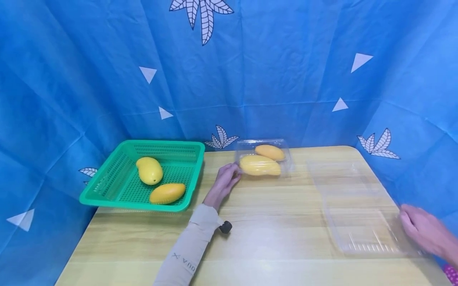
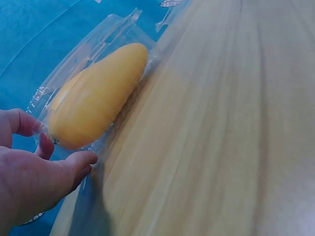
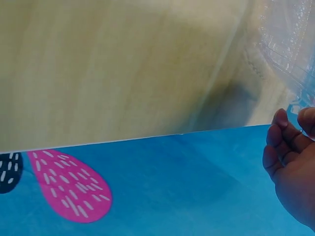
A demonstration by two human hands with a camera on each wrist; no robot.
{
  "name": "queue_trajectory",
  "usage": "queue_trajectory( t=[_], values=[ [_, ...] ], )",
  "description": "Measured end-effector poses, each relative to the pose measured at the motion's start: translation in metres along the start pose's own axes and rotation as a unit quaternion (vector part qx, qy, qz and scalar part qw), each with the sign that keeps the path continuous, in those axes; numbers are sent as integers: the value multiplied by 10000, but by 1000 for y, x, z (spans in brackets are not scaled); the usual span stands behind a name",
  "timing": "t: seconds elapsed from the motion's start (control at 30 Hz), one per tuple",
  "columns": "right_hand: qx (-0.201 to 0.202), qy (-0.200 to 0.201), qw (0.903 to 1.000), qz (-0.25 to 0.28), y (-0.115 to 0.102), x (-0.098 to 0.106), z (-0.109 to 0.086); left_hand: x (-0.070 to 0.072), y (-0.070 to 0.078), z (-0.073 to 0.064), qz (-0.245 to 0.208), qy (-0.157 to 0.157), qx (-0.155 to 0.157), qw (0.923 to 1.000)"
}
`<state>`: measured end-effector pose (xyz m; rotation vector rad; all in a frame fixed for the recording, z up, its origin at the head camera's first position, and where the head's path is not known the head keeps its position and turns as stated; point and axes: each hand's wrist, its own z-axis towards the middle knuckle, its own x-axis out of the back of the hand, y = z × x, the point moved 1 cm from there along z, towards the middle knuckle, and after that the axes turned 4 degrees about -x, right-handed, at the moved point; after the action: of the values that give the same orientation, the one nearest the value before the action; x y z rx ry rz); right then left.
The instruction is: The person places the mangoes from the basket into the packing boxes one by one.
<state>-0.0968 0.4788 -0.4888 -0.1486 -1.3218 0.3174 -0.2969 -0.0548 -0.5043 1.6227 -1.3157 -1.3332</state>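
A clear plastic box at the back of the table contains two yellow mangoes, the front mango and the rear mango. My left hand holds the box's left end; in the left wrist view its thumb and fingers are around the corner near the mango's tip. At the table's right side lies an open, see-through clamshell box. My right hand is at that clamshell's right edge. In the right wrist view, its fingertips and thumb pinch the clamshell's corner, though the contact is partly hidden.
A green plastic basket stands at the left of the wooden table. Inside lie a yellow mango and an orange-yellow mango. Blue patterned cloth hangs behind and along both sides.
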Motion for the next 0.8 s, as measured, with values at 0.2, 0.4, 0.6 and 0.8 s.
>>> queue_trajectory(
  t=[0.2,0.4,0.6,0.8],
  values=[
    [-59,62,9999,106,0,-1,-12,-11,-3,8,-143,69,-7,9999],
    [-32,108,9999,95,-3,0,-21,-21,-8,14,-304,96,-180,9993],
    [-80,200,9996,166,-7,1,-28,-31,-13,18,-386,262,-316,9984],
    [-54,136,9995,272,-13,-2,-32,-40,-18,21,-415,315,-398,9978]
  ],
)
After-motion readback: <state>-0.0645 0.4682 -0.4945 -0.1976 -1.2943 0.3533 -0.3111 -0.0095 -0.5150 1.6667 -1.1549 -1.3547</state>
